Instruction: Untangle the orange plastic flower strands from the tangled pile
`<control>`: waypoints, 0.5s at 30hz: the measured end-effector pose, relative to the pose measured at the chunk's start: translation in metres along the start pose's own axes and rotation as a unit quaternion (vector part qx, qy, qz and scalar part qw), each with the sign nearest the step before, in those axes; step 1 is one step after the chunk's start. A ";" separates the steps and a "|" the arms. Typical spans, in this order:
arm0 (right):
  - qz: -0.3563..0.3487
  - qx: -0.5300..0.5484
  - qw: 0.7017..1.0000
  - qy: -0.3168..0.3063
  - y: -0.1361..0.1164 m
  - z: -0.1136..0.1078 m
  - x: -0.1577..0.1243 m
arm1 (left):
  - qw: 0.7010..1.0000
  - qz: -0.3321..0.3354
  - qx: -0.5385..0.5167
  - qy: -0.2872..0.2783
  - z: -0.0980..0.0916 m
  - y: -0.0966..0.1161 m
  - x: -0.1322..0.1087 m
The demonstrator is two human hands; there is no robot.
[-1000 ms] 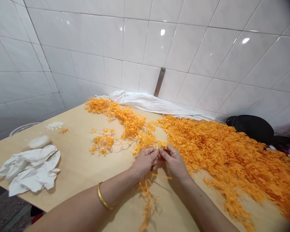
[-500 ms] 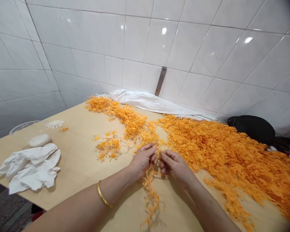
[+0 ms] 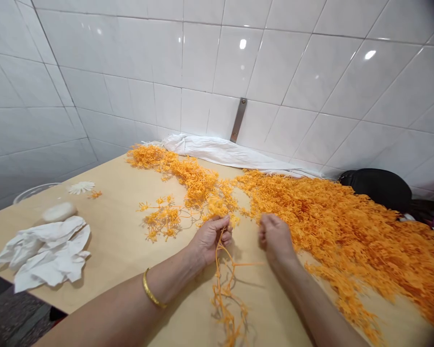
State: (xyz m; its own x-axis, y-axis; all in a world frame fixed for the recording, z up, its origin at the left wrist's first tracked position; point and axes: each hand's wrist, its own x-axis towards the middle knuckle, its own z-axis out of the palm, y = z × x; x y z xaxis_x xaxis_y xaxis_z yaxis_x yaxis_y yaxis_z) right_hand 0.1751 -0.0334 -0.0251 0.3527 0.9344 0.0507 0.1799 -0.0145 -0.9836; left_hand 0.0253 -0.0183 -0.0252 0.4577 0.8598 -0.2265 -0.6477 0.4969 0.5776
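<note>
My left hand (image 3: 212,238) is closed in a pinch around orange plastic flower stems (image 3: 226,284), thin and branching, which trail down towards the table's front edge. One thin stem end sticks out sideways below my right hand without touching it. My right hand (image 3: 276,238) is curled closed, slightly blurred, beside the large heap of orange plastic flower pieces (image 3: 329,217). Whatever its fingers may hold is hidden. Just beyond my left hand lie loose orange flowers (image 3: 217,207), and a small cluster of orange flowers (image 3: 162,219) rests to the left.
On the left of the tan table (image 3: 119,270) lie a crumpled white cloth (image 3: 54,250), a white rounded lump (image 3: 60,211) and a white flower piece (image 3: 81,187). A long white cloth (image 3: 217,152) runs along the tiled wall. A black rounded object (image 3: 379,190) stands behind the heap.
My right hand has moved away from my left, to the right towards the large heap, and its fingers have curled in. My left hand keeps its pinch on the stems.
</note>
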 end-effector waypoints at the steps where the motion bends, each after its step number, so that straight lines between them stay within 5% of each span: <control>1: -0.005 -0.009 0.999 0.044 -0.002 -0.007 0.003 | 1.000 0.017 0.012 0.002 0.000 0.000 0.000; 3: -0.027 -0.038 0.997 0.062 -0.007 -0.017 0.003 | 0.998 0.049 0.046 0.014 0.001 -0.001 -0.001; 5: -0.029 -0.046 0.999 0.005 -0.013 -0.019 -0.003 | 0.993 0.075 0.084 0.030 0.003 -0.003 -0.001; 12: 0.130 0.129 0.974 -0.136 -0.017 0.006 -0.025 | 0.974 0.109 0.191 0.050 0.005 -0.008 -0.003; 15: 0.137 0.141 0.964 -0.180 -0.016 0.012 -0.029 | 0.967 0.116 0.224 0.046 0.005 -0.009 -0.004</control>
State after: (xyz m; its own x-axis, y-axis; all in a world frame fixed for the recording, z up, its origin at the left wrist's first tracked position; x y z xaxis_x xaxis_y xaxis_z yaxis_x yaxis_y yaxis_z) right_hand 0.1505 -0.0562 -0.0134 0.0008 0.9728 -0.2316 -0.1487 -0.2289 -0.9620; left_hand 0.0322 -0.0266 -0.0252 0.2620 0.9591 -0.1072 -0.3881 0.2064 0.8982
